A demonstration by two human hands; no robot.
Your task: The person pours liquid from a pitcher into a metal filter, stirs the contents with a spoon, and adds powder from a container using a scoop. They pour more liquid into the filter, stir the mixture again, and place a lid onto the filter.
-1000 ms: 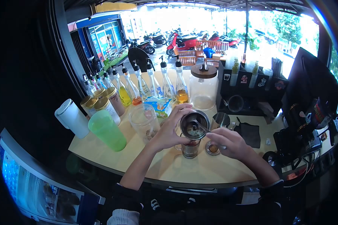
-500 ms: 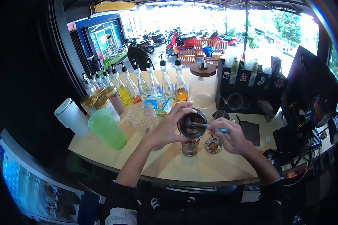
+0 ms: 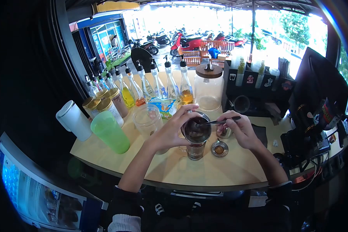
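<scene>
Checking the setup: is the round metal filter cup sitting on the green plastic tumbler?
No, the metal filter cup rests over a clear glass mug, steadied by the left hand.

view: head camera, worn by the person
facing: forward and down, wide-angle
range: close above the surface [image 3: 174, 170]

Counter [image 3: 205, 174] with glass mug [image 3: 195, 150], green cup [image 3: 110, 133]
</scene>
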